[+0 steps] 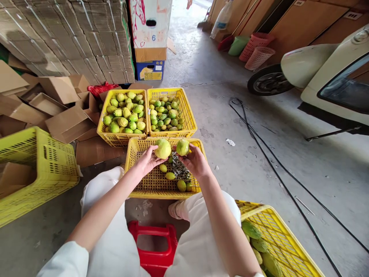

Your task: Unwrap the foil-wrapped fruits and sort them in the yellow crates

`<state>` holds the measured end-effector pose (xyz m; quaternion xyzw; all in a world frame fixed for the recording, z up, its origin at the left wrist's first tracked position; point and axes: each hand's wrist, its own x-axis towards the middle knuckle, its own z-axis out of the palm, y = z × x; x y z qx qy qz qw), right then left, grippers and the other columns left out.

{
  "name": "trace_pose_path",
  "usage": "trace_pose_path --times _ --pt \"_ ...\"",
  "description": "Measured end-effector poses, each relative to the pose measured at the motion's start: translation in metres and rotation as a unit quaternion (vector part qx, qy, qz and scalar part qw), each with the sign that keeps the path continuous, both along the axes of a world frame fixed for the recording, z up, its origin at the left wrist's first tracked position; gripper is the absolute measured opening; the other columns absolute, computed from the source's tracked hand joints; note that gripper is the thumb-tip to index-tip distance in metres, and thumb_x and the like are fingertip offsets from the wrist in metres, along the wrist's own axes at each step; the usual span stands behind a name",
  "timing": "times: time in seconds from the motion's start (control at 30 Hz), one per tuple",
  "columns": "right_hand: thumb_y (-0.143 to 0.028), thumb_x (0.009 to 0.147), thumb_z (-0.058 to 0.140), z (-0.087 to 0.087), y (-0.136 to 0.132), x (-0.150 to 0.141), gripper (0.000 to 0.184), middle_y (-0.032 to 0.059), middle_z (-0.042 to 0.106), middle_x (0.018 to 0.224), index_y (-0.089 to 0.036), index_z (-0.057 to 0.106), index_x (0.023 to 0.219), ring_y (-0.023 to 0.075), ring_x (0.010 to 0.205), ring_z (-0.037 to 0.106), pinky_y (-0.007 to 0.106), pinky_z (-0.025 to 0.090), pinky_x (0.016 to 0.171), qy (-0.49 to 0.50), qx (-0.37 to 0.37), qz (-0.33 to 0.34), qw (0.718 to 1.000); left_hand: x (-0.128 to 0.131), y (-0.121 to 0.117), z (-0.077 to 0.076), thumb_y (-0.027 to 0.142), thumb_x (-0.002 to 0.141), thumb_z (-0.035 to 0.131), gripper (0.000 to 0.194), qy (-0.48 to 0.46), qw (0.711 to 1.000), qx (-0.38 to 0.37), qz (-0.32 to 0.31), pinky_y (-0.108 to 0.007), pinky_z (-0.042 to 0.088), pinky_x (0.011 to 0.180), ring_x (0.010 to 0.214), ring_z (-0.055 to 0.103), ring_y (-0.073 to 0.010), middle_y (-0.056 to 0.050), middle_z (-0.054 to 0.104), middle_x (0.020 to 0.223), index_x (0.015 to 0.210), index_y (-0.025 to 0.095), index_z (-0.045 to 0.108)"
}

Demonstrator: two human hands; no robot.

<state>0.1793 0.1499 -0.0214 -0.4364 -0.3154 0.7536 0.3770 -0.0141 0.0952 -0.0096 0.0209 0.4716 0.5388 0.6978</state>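
My left hand (150, 161) is closed round a large, round yellow-green lemon (163, 149). A smaller, greener lemon (182, 147) sits in the fingers of my right hand (195, 161), just beside the first one. Both hands are over a yellow plastic crate (140, 188), whose perforated bottom shows. Inside it lie several lemons (170, 176) and some dark, shiny crumpled wrapping (180, 169). Behind stand two more crates: the left one full of large yellow-green lemons (127, 112), the right one holding smaller, greener lemons (167, 115).
At the left are a yellow-green crate (57, 169) and a pile of open cardboard boxes (69, 123). Below me is a red stool (155, 246). A crate (285, 234) with long green fruit stands at lower right. Black cables (268, 154) cross the floor near a parked vehicle (325, 73).
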Motion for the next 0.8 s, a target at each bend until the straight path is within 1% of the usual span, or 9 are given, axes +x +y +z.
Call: trace_pose_path --times 0.13,0.2,0.27,0.37,0.47,0.53,0.67,0.73,0.8 --pt "-0.052 0.084 0.067 0.0022 0.0004 0.0019 0.031 0.0045 0.077 0.09 -0.025 0.068 0.099 0.0198 0.076 0.07 0.031 0.061 0.07 0.005 -0.002 0.02 1.0 0.0011 0.0002 0.0032 0.023 0.095 0.058 0.036 -0.01 1.0 0.021 -0.006 -0.048 0.062 0.096 0.11 0.071 -0.029 -0.021 0.068 0.125 0.128 0.012 0.057" --pt "-0.048 0.081 0.072 0.0003 0.0003 0.0017 0.029 0.0036 0.076 0.088 -0.025 0.068 0.097 0.0192 0.077 0.07 0.03 0.062 0.073 0.008 -0.017 0.009 1.0 0.0026 0.0004 0.0059 0.022 0.097 0.052 0.038 -0.013 0.999 0.042 -0.007 -0.051 0.061 0.097 0.111 0.072 -0.0288 -0.018 0.068 0.129 0.134 0.016 0.056" --pt "-0.045 0.077 0.077 -0.0014 -0.0005 0.0007 0.028 0.0024 0.075 0.087 -0.025 0.068 0.095 0.0195 0.079 0.071 0.031 0.062 0.076 0.009 -0.025 0.002 1.0 0.0036 0.0006 0.008 0.022 0.098 0.05 0.039 -0.009 0.999 0.051 -0.006 -0.051 0.061 0.096 0.111 0.072 -0.0281 -0.016 0.068 0.131 0.137 0.019 0.057" --pt "-0.046 0.074 0.081 -0.0011 -0.0028 -0.0009 0.032 0.0027 0.075 0.091 -0.025 0.068 0.095 0.0215 0.084 0.072 0.034 0.063 0.08 0.007 -0.001 0.016 1.0 0.0034 0.0007 0.0088 0.026 0.097 0.057 0.037 0.002 0.999 0.047 -0.009 -0.047 0.063 0.093 0.111 0.071 -0.0279 -0.015 0.068 0.131 0.134 0.02 0.059" --pt "-0.045 0.072 0.083 0.0015 -0.0047 -0.0011 0.039 0.0025 0.075 0.098 -0.027 0.067 0.102 0.022 0.086 0.073 0.036 0.063 0.08 0.006 0.02 0.022 1.0 0.002 0.0 0.0071 0.025 0.089 0.074 0.04 0.034 0.997 0.063 -0.031 -0.046 0.064 0.093 0.114 0.07 -0.0291 -0.013 0.066 0.133 0.127 0.023 0.063" --pt "-0.043 0.072 0.083 0.0027 -0.0047 -0.0004 0.04 0.0008 0.075 0.097 -0.028 0.066 0.104 0.0209 0.082 0.073 0.035 0.063 0.077 0.002 0.012 0.012 1.0 0.0016 -0.0008 0.006 0.022 0.083 0.08 0.042 0.062 0.994 0.074 -0.045 -0.046 0.064 0.093 0.115 0.07 -0.0299 -0.013 0.066 0.132 0.121 0.022 0.064" --pt "-0.043 0.078 0.077 0.003 -0.0026 0.0013 0.032 0.0005 0.075 0.09 -0.026 0.064 0.102 0.0172 0.073 0.07 0.029 0.06 0.067 0.001 -0.024 0.011 1.0 0.0026 -0.002 0.0063 0.015 0.08 0.082 0.036 0.116 0.991 0.046 -0.048 -0.049 0.063 0.094 0.111 0.071 -0.0295 -0.016 0.068 0.124 0.108 0.016 0.06" --pt "-0.041 0.079 0.075 0.0033 -0.0018 0.0018 0.031 0.0007 0.075 0.089 -0.024 0.065 0.103 0.0149 0.069 0.067 0.026 0.058 0.063 0.019 -0.027 0.019 0.999 0.0029 -0.0023 0.0066 0.016 0.081 0.081 0.033 0.115 0.991 0.04 -0.048 -0.049 0.063 0.094 0.108 0.072 -0.0281 -0.016 0.07 0.12 0.104 0.015 0.058" --pt "-0.041 0.077 0.078 0.004 -0.0019 0.0019 0.033 0.001 0.075 0.09 -0.023 0.066 0.102 0.0127 0.067 0.064 0.023 0.055 0.061 0.044 -0.019 0.018 0.999 0.0021 -0.0025 0.006 0.018 0.081 0.081 0.033 0.101 0.992 0.052 -0.05 -0.046 0.063 0.093 0.107 0.072 -0.0265 -0.014 0.071 0.118 0.105 0.017 0.059"
